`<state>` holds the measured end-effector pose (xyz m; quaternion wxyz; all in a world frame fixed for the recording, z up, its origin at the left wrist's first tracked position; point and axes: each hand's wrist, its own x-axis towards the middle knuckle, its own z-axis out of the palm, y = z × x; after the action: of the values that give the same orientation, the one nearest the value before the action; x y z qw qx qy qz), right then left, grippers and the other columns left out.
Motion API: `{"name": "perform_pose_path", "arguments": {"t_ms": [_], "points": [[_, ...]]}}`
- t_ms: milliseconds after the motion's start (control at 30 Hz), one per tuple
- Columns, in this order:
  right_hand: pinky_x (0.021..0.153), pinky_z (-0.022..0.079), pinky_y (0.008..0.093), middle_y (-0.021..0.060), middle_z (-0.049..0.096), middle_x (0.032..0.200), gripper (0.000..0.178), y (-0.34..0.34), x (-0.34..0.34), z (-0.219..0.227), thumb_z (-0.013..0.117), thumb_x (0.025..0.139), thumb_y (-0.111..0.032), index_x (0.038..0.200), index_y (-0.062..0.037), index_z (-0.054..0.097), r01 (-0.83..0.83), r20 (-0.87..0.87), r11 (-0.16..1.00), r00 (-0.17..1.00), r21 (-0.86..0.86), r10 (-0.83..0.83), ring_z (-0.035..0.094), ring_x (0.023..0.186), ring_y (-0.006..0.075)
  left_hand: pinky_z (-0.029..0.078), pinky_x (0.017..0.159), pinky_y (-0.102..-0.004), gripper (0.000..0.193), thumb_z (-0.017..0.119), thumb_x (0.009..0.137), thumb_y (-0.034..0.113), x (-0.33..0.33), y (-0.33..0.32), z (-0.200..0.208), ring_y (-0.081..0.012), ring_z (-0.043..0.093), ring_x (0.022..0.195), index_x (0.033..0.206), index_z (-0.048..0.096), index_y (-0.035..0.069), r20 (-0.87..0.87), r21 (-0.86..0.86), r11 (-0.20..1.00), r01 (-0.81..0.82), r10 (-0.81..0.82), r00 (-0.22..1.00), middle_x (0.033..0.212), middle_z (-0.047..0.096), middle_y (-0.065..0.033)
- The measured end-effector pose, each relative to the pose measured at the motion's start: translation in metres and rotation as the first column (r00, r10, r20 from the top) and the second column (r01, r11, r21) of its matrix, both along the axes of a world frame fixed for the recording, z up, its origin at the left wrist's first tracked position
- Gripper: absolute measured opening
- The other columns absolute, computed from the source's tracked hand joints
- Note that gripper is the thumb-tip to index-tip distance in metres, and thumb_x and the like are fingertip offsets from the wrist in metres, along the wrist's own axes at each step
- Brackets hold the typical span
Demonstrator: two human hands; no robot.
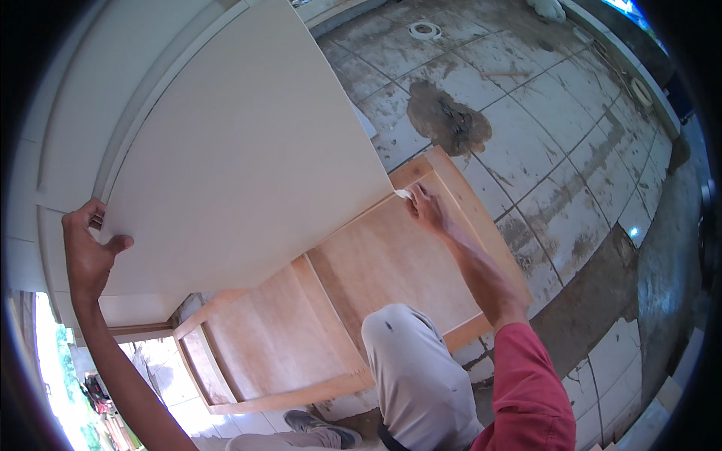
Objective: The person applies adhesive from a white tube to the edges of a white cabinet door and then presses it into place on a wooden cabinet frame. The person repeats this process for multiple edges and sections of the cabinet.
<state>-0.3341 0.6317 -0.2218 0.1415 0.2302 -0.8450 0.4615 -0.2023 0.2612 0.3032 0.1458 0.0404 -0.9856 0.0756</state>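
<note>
A large off-white panel point(248, 143) stands tilted across the left and middle of the view. My left hand point(89, 252) is at its left edge, fingers curled over the edge and thumb against the face. At the panel's right lower corner, my right hand point(426, 207) is closed in a pinch on a small white piece point(404, 194), perhaps cloth or paper, which touches the corner. Beneath the panel lies a wooden frame point(470, 203) with thin plywood sheets point(383, 255) set into it.
White cabinet-like boards point(71, 143) stand at the left. Stained tiles point(556, 113) cover the floor beyond, with a dark grey patch point(449, 120) and a white ring point(425, 31). My bent knee point(410, 353) is close to the wooden frame, and my shoe point(320, 427) rests nearby.
</note>
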Motion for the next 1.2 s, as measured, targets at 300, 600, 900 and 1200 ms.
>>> {"name": "perform_pose_path", "arguments": {"t_ms": [300,600,900,1200], "points": [[0.058,0.047,0.0344,0.0092,0.068,0.085,0.027,0.028,0.050,-0.027,0.067,0.091,-0.023,0.097,0.0032,0.069,0.341,0.512,0.758,0.859,-0.556,-0.011,0.062,0.068,0.0191,0.042,0.087,-0.0424,0.044,0.094,0.051,0.004,0.002,-0.001,0.009,-0.0311,0.050,0.093,0.086,0.066,-0.002,0.008,-0.029,0.996,-0.087,0.087,0.996,0.082,0.065,-0.0132],[0.062,0.045,0.0336,0.0107,0.063,0.080,0.014,0.056,0.175,0.030,0.063,0.086,-0.012,0.089,0.0012,0.062,0.519,0.605,0.311,0.677,-0.796,0.420,0.060,0.066,0.0216,0.041,0.089,-0.0408,0.038,0.092,0.054,0.001,0.014,0.007,0.010,-0.0330,0.054,0.088,0.084,0.068,-0.003,-0.034,0.016,0.995,-0.102,0.102,0.994,0.075,0.067,-0.0172],[0.065,0.044,0.0332,0.0079,0.061,0.079,0.017,0.042,0.188,0.074,0.063,0.085,-0.018,0.095,-0.0043,0.061,0.509,0.606,0.332,0.695,-0.794,0.386,0.058,0.068,0.0185,0.040,0.092,-0.0391,0.048,0.096,0.062,0.015,0.027,-0.012,0.011,-0.0289,0.063,0.092,0.097,0.067,0.000,-0.082,0.210,0.976,0.053,-0.037,0.996,0.086,0.070,-0.0142],[0.065,0.046,0.0310,0.0044,0.062,0.091,0.017,0.114,0.246,0.139,0.065,0.089,-0.017,0.101,-0.0054,0.060,0.551,0.580,0.190,0.796,-0.812,0.174,0.053,0.071,0.0148,0.046,0.094,-0.0361,0.049,0.062,0.099,0.049,0.031,-0.161,0.048,-0.0188,0.062,0.101,0.108,0.067,0.001,-0.697,0.491,0.768,0.410,0.064,0.714,0.106,0.071,-0.0076]]}}
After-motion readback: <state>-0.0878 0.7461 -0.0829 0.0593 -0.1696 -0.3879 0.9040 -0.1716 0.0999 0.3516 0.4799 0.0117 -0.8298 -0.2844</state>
